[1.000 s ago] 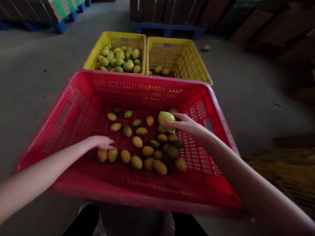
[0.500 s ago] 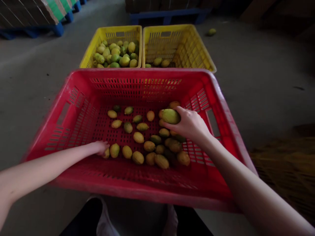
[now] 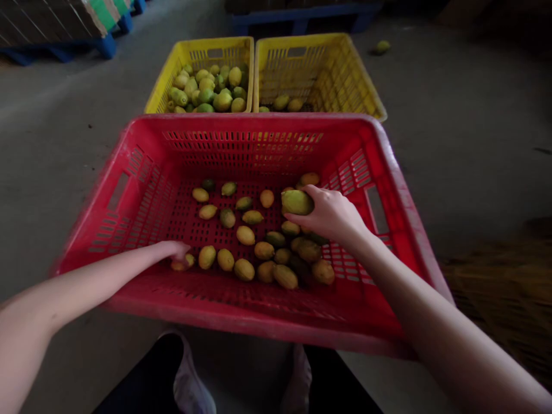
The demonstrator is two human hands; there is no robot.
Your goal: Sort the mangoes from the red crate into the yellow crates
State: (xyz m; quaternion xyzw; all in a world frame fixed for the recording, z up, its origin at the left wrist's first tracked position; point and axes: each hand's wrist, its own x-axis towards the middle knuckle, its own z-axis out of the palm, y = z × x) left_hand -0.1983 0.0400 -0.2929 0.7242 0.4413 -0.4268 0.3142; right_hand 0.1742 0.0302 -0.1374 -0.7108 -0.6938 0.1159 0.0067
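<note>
In the head view, a wide red plastic crate (image 3: 259, 330) stands before me with several yellow and green lemons scattered over its slotted floor. My right hand (image 3: 334, 213) is closed round a large yellow-green lemon (image 3: 297, 202), held above the lemons at the right side. Low at the left, my left hand (image 3: 179, 250) reaches down with its fingers bent over a yellow lemon (image 3: 181, 264), at the end of a row. Its fingertips are partly blurred. Beside that one lies another lemon (image 3: 207, 257), apart from the hand.
Behind the red crate stand a yellow crate (image 3: 157, 92) heaped with lemons and a second yellow crate (image 3: 362, 80) with a few at its bottom. One lemon (image 3: 382, 47) lies on the floor. Blue pallets (image 3: 297, 20) carry loads at the back. My shoes (image 3: 192, 379) show below.
The view has shifted slightly. My left hand has moved up and over the end lemon, which shows more fully and a little farther from its neighbour. My right hand still holds its lemon.
</note>
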